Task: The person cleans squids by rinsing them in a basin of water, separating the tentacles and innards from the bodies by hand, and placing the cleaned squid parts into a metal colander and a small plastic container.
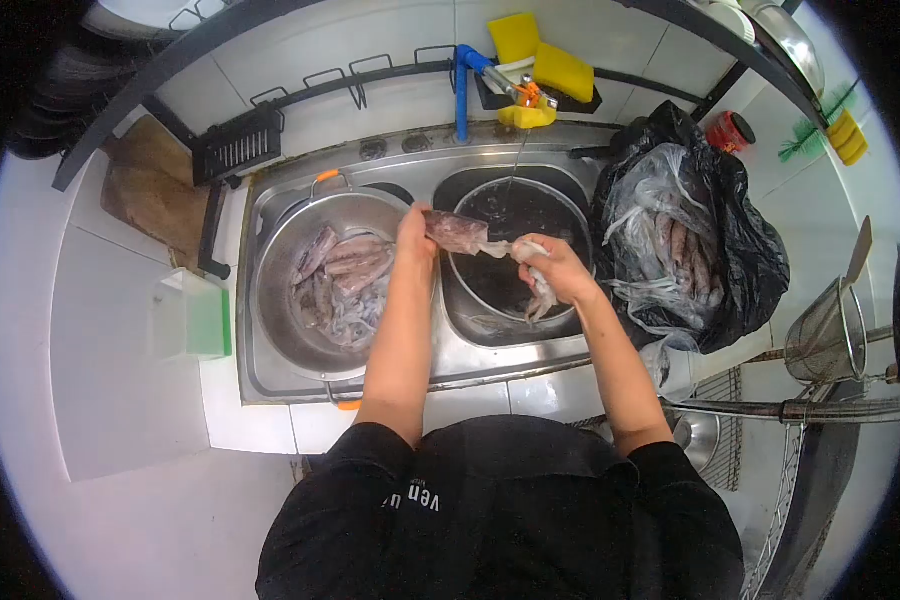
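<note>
A squid (457,231) is stretched between my two hands above the sink. My left hand (415,236) is closed around the end of its reddish body tube. With my right hand (554,268) I grip the pale head end, and tentacles dangle below my fingers. Under the squid, a round pot (460,285) of dark water stands in the right basin. To the left, a large metal pan (270,300) with orange-tipped handles holds several squid bodies and pale tentacle pieces (355,320).
On the right, a black plastic bag (760,270) with a clear liner holds several whole squid (685,250). A blue tap (461,95) and yellow sponges (562,72) are at the back. A wire strainer (826,335) hangs at right; a green-sided container (195,315) stands left.
</note>
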A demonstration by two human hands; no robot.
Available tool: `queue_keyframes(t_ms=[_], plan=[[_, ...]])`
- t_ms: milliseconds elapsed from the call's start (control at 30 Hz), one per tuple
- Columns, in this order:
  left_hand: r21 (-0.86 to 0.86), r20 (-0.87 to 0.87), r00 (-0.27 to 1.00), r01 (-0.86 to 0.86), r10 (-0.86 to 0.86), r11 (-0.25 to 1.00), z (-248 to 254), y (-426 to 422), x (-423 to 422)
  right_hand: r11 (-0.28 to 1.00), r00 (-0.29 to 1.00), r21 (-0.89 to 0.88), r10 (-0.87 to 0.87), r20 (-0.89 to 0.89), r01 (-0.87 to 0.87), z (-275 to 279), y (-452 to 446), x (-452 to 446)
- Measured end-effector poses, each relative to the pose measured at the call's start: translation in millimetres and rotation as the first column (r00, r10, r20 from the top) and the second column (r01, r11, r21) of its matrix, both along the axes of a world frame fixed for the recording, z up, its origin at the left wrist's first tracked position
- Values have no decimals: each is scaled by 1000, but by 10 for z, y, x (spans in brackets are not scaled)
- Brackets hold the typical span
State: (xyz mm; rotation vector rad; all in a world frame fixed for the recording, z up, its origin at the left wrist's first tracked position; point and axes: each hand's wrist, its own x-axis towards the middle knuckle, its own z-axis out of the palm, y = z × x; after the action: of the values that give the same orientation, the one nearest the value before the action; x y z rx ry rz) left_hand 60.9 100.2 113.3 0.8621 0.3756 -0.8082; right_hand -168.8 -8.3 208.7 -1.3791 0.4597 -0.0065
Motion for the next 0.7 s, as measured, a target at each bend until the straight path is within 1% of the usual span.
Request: queue_keyframes(t_ms=[33, 67, 133, 167, 200, 267, 300, 367, 400, 433, 500, 533, 567, 600, 633, 667, 700], plan=[[4, 15, 1000, 16, -16, 1000, -121, 12, 92, 1000, 1000, -11, 4, -14, -4, 18, -3, -14], [-35, 4, 999, 35, -35, 999, -304, 9, 200, 1000, 1000, -9, 2, -14, -2, 8, -8, -14], [-22, 8, 1000, 26, -26, 999, -152, 74, 174, 995, 998, -78, 56, 6, -55, 2, -25, 18], [-10, 13, 1000, 17, -17, 1000, -55, 116, 147, 995, 998, -79, 58, 7, -57, 27, -35, 29], [-11, 14, 1000, 16, -15, 1000, -48, 163, 157, 993, 997, -82, 81, -4, -82, 97, -37, 36], [72, 78, 997, 25, -31, 997, -15, 283, 225, 990, 994, -88, 105, -14, -105, 258, -33, 49], [71, 79, 996, 26, -31, 997, -52, 350, 300, 991, 994, -74, 110, -22, -112, 348, -23, 54], [76, 73, 996, -61, 55, 995, -163, 493, 453, 992, 993, -60, 112, -31, -114, 416, -38, 64], [75, 72, 996, -58, 52, 995, -66, 568, 444, 988, 992, -89, 127, -16, -128, 428, -68, 73], [93, 85, 990, -123, 115, 988, 143, 674, 380, 983, 990, -119, 142, -2, -142, 437, -97, 85], [101, 172, 973, -170, 152, 980, 199, 904, 388, 983, 990, -119, 138, 9, -136, 453, -133, 100], [91, 245, 961, -151, 125, 984, 117, 1023, 485, 989, 992, -79, 122, -31, -124, 512, -138, 93], [90, 244, 963, -141, 116, 986, -28, 1131, 638, 994, 992, -40, 103, -72, -106, 547, -148, 85], [195, 311, 943, -189, 122, 962, -217, 1231, 801, 998, 995, -1, 65, -80, -65, 477, -176, 101], [293, 378, 918, -241, 120, 925, -248, 1249, 848, 998, 995, -2, 55, -81, -55, 415, -195, 112], [292, 380, 918, -233, 111, 928, -299, 1208, 871, 993, 997, 112, -24, -72, 32, 356, -210, 128], [753, 533, 826, -364, -183, 548, -286, 1149, 828, 967, 992, 226, -104, -71, 118, 289, -226, 148]])
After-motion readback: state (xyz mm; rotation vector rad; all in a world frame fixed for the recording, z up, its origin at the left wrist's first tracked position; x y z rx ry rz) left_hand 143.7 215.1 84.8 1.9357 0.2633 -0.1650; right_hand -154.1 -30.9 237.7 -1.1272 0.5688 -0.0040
